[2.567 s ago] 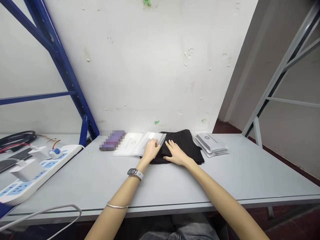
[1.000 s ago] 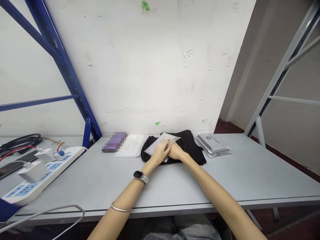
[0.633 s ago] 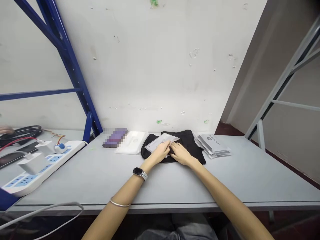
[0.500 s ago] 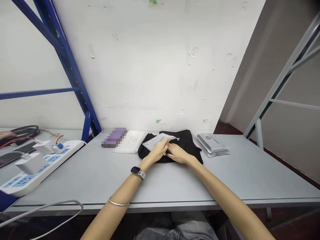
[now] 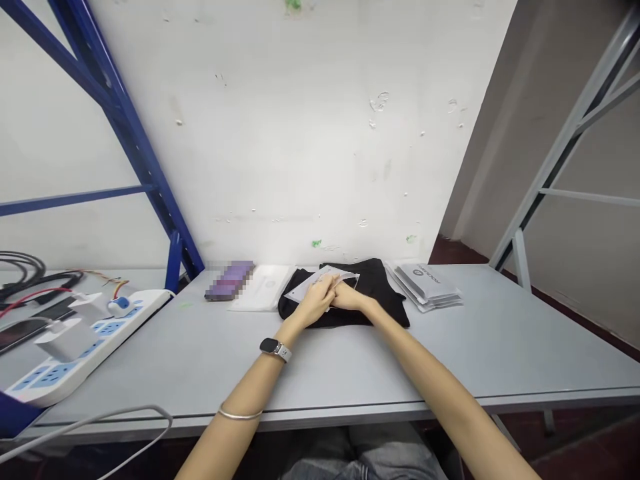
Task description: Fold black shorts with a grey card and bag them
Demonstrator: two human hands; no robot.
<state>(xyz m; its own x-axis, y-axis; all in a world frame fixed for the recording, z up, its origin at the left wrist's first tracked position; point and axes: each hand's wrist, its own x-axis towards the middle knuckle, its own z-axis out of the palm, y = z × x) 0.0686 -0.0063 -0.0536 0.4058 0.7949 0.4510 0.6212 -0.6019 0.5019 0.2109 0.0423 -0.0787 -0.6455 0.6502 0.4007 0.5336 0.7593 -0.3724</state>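
Note:
A printed white plastic packet (image 5: 301,288) lies over a folded black cloth (image 5: 384,283) at the middle of the table. My left hand (image 5: 317,300) is closed on the packet's near side, its fingers pointing away from me. Against it, my right hand (image 5: 347,296) has its fingers curled in at the packet's right end, where a clear edge shows. The two hands touch, and they hide the fingertips and part of the packet. Beneath the hands, the cloth rests flat on the table.
Right of the cloth sits a stack of printed grey-white packets (image 5: 427,283). To its left are a flat white bag (image 5: 265,288) and a blurred purple thing (image 5: 230,280). A power strip (image 5: 107,330) with chargers and cables occupies the left side, beside a blue frame post (image 5: 140,147).
My right hand's fingers have curled from a flatter pose and moved slightly left, closer against my left hand. A hand at the far left edge has gone from view. The camera has shifted slightly.

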